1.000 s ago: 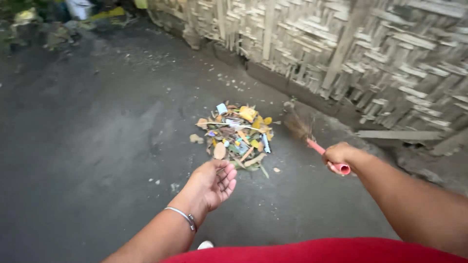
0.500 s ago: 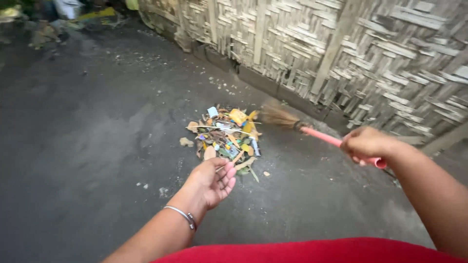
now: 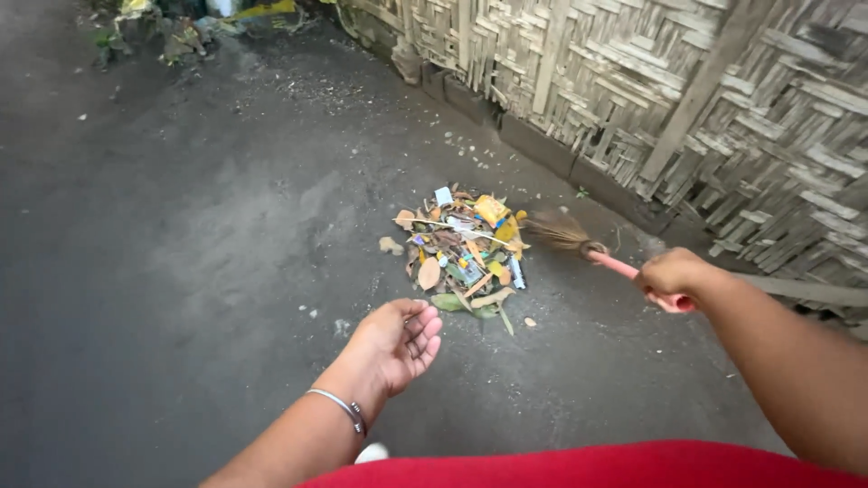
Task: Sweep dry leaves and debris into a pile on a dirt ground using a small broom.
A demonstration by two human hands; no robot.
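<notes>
My right hand [image 3: 674, 276] grips the pink handle of a short brush broom [image 3: 571, 239]. Its brown bristles touch the right edge of a heap of litter [image 3: 463, 253] made of dry leaves, wrappers and paper scraps on the dark ground. My left hand [image 3: 398, 340] hangs open, palm up, just below the heap and holds nothing. A silver bangle sits on that wrist.
A woven bamboo wall [image 3: 687, 99] runs along the right side with a low dark base. One stray leaf [image 3: 391, 245] lies left of the heap. More rubbish and plants [image 3: 181, 27] lie at the far top left. Small pebbles dot the ground.
The broom swung from the wall side toward the heap, and its bristles now meet the heap's right edge. The view shifted, so the heap sits further right. My left hand stayed open.
</notes>
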